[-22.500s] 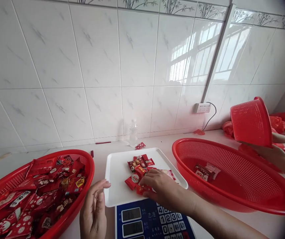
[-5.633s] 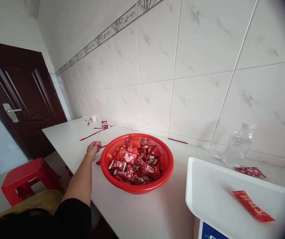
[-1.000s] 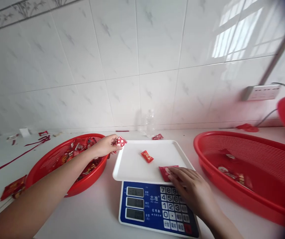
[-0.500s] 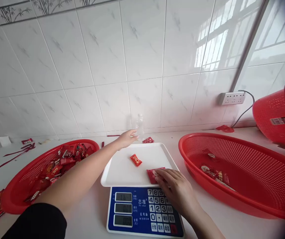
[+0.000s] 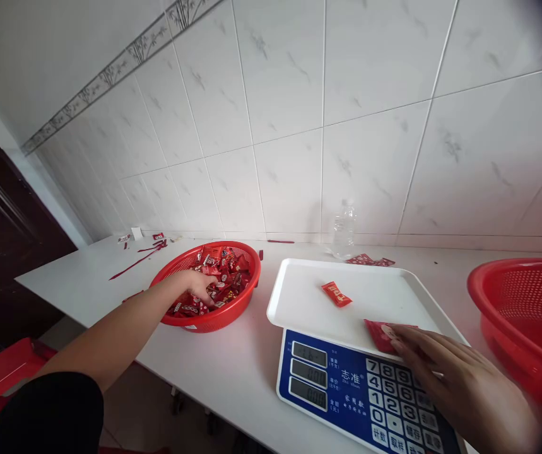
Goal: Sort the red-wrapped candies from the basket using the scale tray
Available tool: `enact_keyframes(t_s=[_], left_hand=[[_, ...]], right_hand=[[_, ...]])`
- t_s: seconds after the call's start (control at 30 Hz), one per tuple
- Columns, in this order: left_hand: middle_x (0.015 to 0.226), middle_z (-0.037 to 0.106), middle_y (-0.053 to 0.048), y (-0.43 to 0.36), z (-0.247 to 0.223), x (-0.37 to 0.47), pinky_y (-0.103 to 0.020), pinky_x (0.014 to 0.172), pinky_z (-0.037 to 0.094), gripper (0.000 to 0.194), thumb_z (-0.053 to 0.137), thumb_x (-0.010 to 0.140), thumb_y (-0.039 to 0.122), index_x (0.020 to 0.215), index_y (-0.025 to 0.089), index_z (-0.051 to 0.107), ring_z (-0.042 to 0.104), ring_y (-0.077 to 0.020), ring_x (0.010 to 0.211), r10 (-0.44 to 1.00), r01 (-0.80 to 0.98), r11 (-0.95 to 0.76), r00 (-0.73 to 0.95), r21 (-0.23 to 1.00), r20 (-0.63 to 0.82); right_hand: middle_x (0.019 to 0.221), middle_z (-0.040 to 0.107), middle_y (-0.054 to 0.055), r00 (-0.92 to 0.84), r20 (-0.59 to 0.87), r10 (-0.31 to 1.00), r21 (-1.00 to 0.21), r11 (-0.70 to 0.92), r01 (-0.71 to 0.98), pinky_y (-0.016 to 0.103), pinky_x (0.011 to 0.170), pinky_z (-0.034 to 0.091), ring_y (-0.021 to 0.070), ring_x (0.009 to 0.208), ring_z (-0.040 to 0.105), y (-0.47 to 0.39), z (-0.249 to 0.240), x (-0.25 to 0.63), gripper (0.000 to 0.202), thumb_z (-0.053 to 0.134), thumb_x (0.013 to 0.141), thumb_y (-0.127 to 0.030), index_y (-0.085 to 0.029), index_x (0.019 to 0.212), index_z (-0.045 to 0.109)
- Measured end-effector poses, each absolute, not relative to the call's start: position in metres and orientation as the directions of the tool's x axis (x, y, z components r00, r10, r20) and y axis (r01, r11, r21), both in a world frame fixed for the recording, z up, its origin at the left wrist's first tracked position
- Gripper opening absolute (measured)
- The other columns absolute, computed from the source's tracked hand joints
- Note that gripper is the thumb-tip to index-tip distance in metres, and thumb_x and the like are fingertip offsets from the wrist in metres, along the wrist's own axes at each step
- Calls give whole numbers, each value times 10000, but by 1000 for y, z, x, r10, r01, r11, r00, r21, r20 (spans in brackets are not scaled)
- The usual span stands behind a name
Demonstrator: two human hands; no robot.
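Note:
My left hand (image 5: 200, 287) is over the pile of small red wrapped packets (image 5: 226, 277) in the left red basket (image 5: 223, 320). Its thumb and fingers are apart and the fingertips touch the packets. My right hand (image 5: 455, 372) has its fingertips closed on a dark red packet (image 5: 379, 335) at the front edge of the white scale tray (image 5: 294, 296). A single bright red wrapped piece (image 5: 336, 294) with gold lettering lies on that tray. Below the tray is the scale's blue panel (image 5: 346, 378), with its keys partly covered by my right hand.
A clear plastic bottle (image 5: 344, 228) stands by the tiled wall, beside patterned red wrappers (image 5: 370, 260). Another red basket (image 5: 502, 284) is at the right. Dark red ribbon strips (image 5: 138, 261) lie at the far left of the table; a red stool (image 5: 10, 366) is below.
The view has turned left. My left hand has moved from above the back of the tray into the left basket. My right hand stays at the dark red packet.

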State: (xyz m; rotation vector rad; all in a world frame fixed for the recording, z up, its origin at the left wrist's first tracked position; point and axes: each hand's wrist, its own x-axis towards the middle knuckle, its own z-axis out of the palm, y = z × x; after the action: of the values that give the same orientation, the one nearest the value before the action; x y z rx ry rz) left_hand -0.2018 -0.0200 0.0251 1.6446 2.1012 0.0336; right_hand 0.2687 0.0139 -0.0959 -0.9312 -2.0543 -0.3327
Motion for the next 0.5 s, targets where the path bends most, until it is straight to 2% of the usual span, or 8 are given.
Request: enact_keyframes(t_s=[0.13,0.23,0.3,0.4,0.5], left_hand=[[1143,629,-76,-33,5,-206,-392,801,556,313,597,929,321,1201,168,578,644,-204,942,882,896,358,-230,265,-412],[1086,641,-68,-33,7,-208,-357,742,560,305,577,941,333,1191,160,575,649,-177,864,871,884,364,-212,294,-444],[1037,662,-66,-32,13,-210,-318,686,543,315,617,897,385,1133,176,609,650,-173,800,870,882,357,-193,308,-453],[953,713,-53,-33,19,-208,-273,625,496,418,774,657,431,1017,240,681,661,-211,756,870,891,325,-150,317,-471],[882,740,-53,-37,18,-202,-277,573,463,567,813,425,296,983,265,721,663,-258,726,859,910,301,-129,285,-495]], right_hand=[[875,763,69,-380,771,511,-95,683,725,372,578,574,267,736,729,17,-100,271,532,332,958,-582,-236,984,736],[905,764,64,-373,750,547,-132,676,725,379,604,578,270,756,728,20,-105,274,516,357,942,-595,-256,997,741],[917,764,60,-368,738,565,-152,671,725,379,616,580,269,767,727,21,-108,276,509,369,934,-601,-259,1008,739],[943,762,44,-367,721,588,-175,667,724,364,631,583,255,791,730,22,-112,277,481,389,934,-587,-259,1040,725],[965,760,31,-370,725,581,-168,671,722,355,661,587,245,819,732,23,-114,277,458,401,939,-572,-260,1059,715]])
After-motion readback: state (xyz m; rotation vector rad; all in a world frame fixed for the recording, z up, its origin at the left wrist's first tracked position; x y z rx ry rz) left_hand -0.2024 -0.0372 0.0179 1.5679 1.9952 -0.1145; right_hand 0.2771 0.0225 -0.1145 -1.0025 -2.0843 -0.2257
